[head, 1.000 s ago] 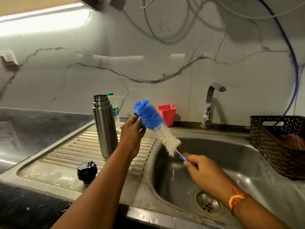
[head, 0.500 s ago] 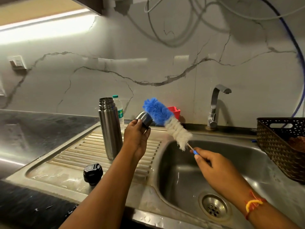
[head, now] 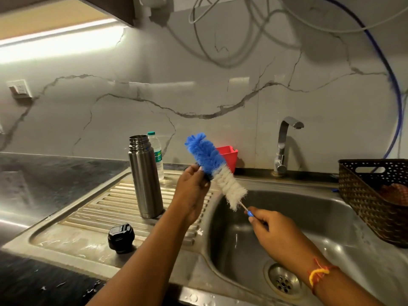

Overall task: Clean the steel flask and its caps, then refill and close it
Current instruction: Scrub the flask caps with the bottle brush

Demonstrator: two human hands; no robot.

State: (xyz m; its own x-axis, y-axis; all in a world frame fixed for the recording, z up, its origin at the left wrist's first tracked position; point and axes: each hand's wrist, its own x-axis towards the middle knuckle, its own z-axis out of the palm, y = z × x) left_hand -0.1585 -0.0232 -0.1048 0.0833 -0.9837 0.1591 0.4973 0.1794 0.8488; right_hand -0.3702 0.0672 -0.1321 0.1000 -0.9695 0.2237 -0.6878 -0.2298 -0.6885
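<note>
Sink at lower right, dark basket at right edge. Steel flask stands upright, uncapped, centre left; black cap below it. Right hand grips the brush handle; left hand pinches a small dark thing behind the bristles.

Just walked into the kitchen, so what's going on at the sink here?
A person is cleaning at the sink. The right hand holds the brush by its handle; the left hand holds what seems a small cap, mostly hidden, against the bristles. The flask stands open on the drainboard, a black cap lying in front of it.
</note>
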